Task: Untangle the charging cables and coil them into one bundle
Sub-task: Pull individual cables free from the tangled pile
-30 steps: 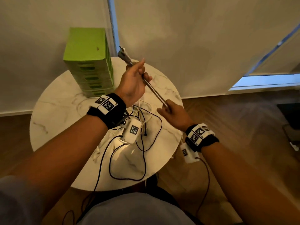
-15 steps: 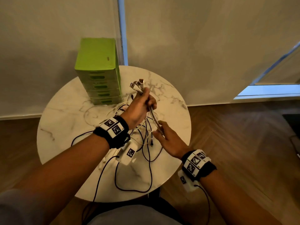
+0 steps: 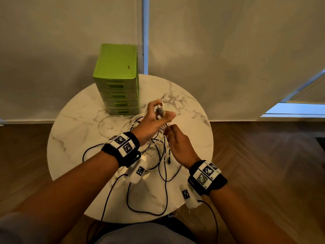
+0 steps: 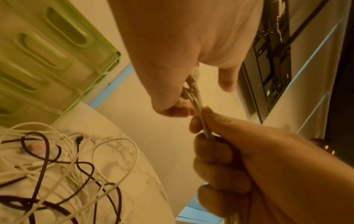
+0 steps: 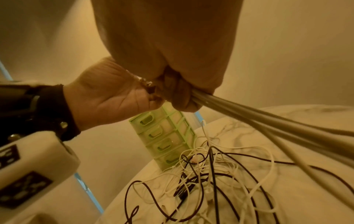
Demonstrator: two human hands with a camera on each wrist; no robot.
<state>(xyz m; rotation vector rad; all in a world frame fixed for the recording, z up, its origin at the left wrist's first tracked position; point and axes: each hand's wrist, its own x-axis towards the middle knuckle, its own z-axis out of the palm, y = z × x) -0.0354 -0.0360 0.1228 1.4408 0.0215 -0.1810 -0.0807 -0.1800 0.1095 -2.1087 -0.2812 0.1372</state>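
Several white charging cables (image 3: 161, 112) are gathered side by side, plugs upward, and my left hand (image 3: 162, 110) pinches them just below the plugs. My right hand (image 3: 168, 129) grips the same strands right under the left, fingers curled round them. The left wrist view shows the strands (image 4: 196, 97) passing from my left fingers into the right fist (image 4: 220, 151). In the right wrist view the cables (image 5: 249, 121) leave my right hand (image 5: 182, 91) and run down to the table. A loose tangle of white and black cables (image 3: 158, 152) lies on the round marble table (image 3: 73, 141) below both hands.
A green drawer box (image 3: 117, 80) stands at the table's far edge, just left of my hands. Black wrist-camera cords (image 3: 146, 210) loop over the near part of the table. Wooden floor (image 3: 263, 164) surrounds the table and a wall stands behind it.
Both hands have come down toward the table. My right hand has slid up the cables until it sits right under the left, so the taut stretch between them is gone.
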